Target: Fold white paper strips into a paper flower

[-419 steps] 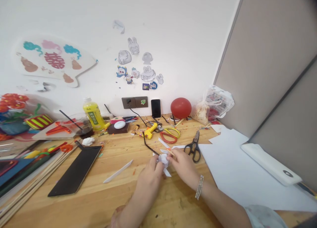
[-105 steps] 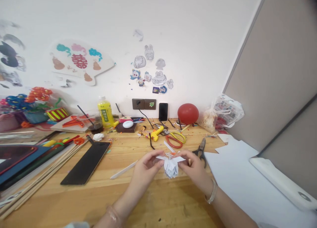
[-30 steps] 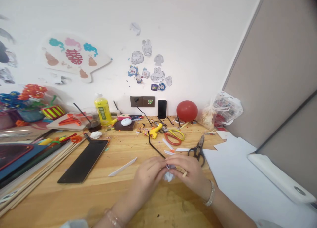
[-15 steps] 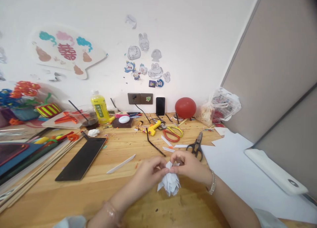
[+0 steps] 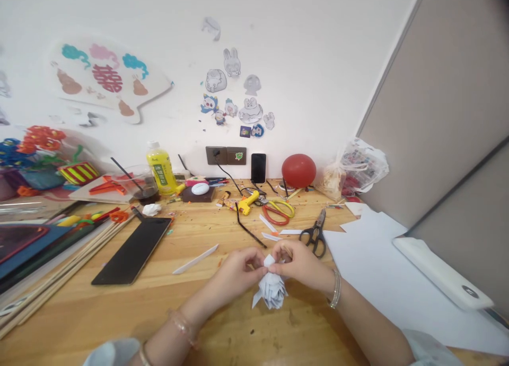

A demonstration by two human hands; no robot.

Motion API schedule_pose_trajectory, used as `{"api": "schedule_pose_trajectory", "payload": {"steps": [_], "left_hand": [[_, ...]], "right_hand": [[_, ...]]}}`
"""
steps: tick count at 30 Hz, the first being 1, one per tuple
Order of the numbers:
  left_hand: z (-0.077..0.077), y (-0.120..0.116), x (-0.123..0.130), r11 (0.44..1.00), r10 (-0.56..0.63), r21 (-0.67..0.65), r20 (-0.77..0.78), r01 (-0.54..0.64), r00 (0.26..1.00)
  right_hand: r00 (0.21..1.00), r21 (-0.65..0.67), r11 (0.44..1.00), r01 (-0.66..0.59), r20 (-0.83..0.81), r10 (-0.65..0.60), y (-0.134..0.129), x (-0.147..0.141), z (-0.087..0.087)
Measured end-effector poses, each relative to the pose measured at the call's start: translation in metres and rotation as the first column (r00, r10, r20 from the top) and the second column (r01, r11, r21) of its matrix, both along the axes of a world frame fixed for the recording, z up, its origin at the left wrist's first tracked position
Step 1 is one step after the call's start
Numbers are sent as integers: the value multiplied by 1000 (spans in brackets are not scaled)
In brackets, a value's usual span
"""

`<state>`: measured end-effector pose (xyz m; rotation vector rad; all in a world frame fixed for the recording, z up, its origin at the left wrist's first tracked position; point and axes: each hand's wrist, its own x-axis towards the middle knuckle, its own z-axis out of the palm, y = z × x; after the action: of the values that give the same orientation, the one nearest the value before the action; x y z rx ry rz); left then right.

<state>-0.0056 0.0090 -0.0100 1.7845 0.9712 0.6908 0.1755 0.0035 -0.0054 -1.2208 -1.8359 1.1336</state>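
A white folded-paper piece with many pointed, layered petals hangs below my fingertips, above the wooden table. My left hand pinches its narrow top from the left, thumb and fingers pressed together. From the right, my right hand grips the same top part, its fingers curled and its thumb close to the left thumb. A small white paper tip sticks up between the two hands. Black-handled scissors lie just beyond my right hand. A white paper strip rests on the table left of my left hand.
Large white paper sheets cover the table's right side. A black tablet and wooden sticks lie left. Farther back are a yellow glue gun, red-yellow scissors, a yellow bottle and a red balloon.
The paper piece has turned slightly and sits a little farther left and higher in view. Both hands keep their pinch on it, with small finger shifts. The camera view has moved slightly.
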Motion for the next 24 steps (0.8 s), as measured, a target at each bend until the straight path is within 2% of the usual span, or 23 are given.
{"api": "schedule_pose_trajectory", "payload": {"steps": [5, 13, 19, 24], "left_hand": [[2, -1, 1, 998, 22, 67, -83, -16, 996], [11, -8, -1, 981, -14, 184, -213, 54, 977], [15, -10, 1, 965, -18, 251, -218, 74, 976], [16, -11, 1, 972, -7, 231, -161, 44, 987]], "right_hand": [[991, 91, 996, 10, 131, -22, 1, 0, 0], [938, 225, 964, -141, 341, 58, -2, 6, 13], [938, 274, 954, -123, 347, 21, -5, 2, 13], [954, 197, 963, -184, 272, 127, -3, 5, 15]]}}
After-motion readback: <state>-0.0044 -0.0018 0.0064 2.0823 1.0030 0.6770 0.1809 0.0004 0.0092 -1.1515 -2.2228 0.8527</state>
